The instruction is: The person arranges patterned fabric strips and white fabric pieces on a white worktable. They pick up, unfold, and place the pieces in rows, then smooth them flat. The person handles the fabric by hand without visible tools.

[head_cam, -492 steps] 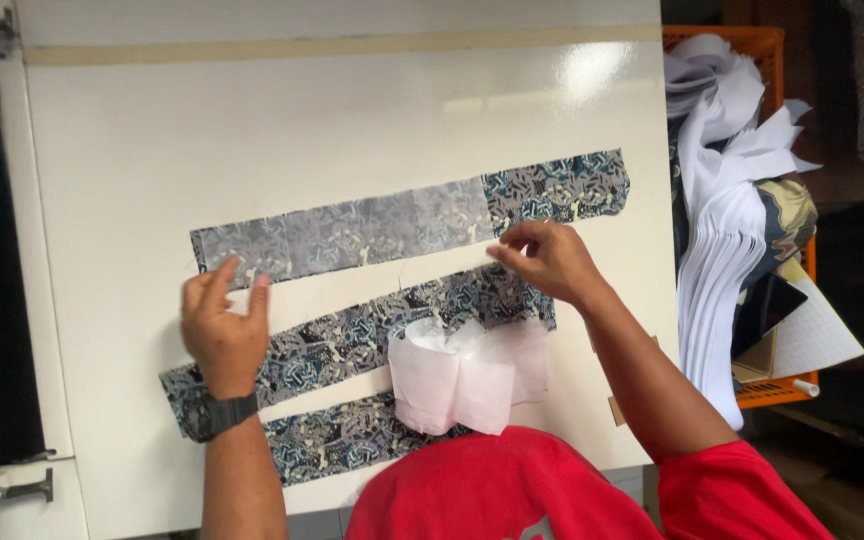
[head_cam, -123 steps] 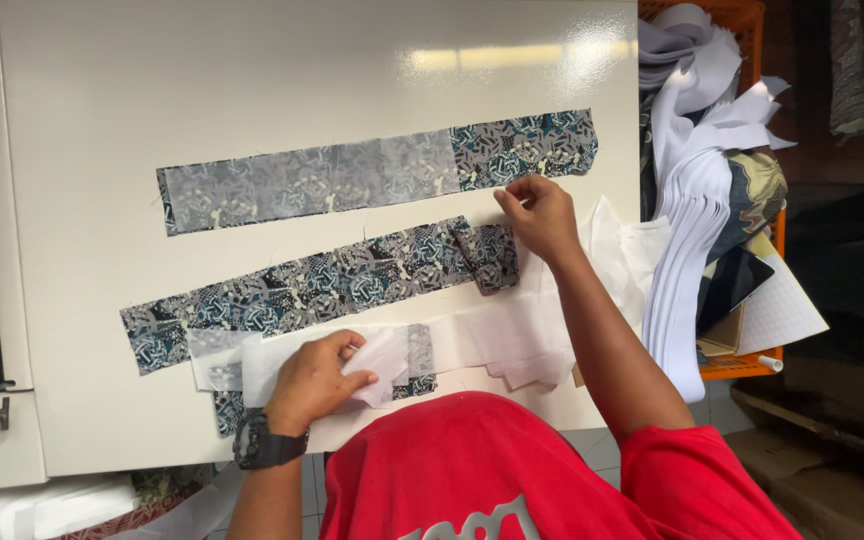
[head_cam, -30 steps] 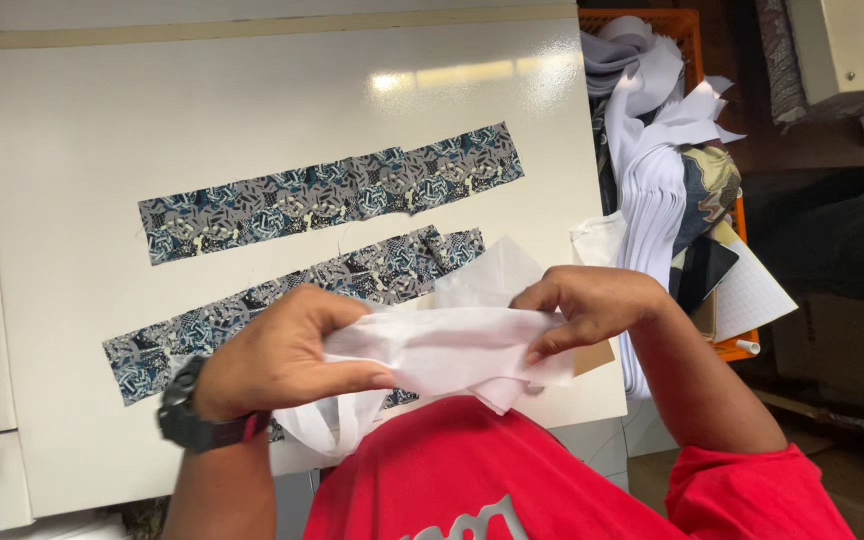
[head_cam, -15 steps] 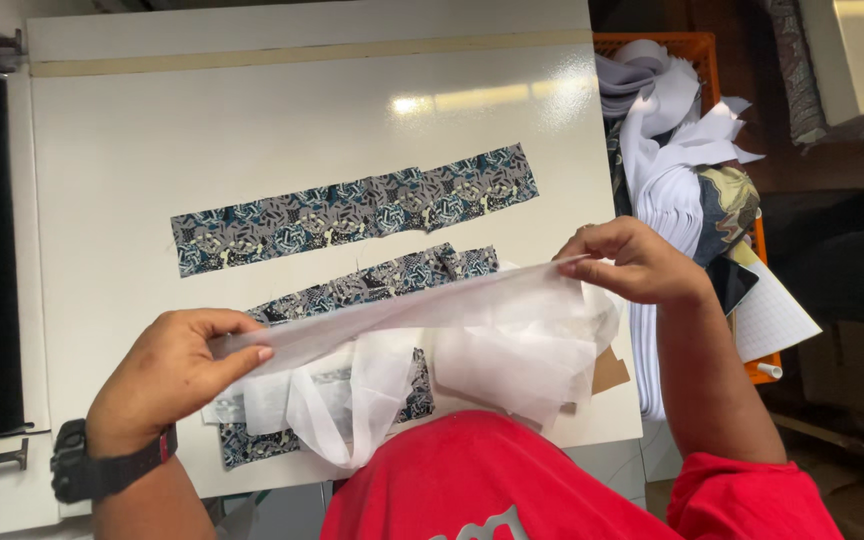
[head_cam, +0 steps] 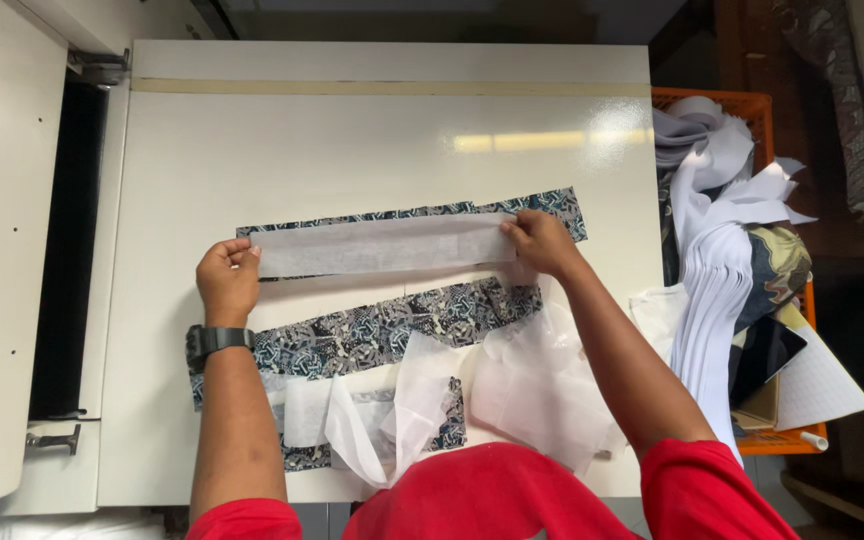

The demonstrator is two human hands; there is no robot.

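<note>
My left hand (head_cam: 227,283) pinches the left end of a long white sheer strip (head_cam: 382,245), and my right hand (head_cam: 540,240) pinches its right end. The strip is stretched flat over the far patterned blue-black fabric strip (head_cam: 557,203), covering most of it. A second patterned strip (head_cam: 392,325) lies nearer me on the white table (head_cam: 372,140). A third patterned strip (head_cam: 447,425) sits at the near edge, partly under loose white sheer pieces (head_cam: 527,385). A dark watch is on my left wrist.
An orange crate (head_cam: 712,100) at the right holds a pile of white cut pieces (head_cam: 717,270) and printed fabric. A dark gap (head_cam: 67,250) separates the table from a white panel on the left.
Both hands lifted a white sheer strip from the near pile, pulled it straight, and have now laid it over the far patterned strip.
</note>
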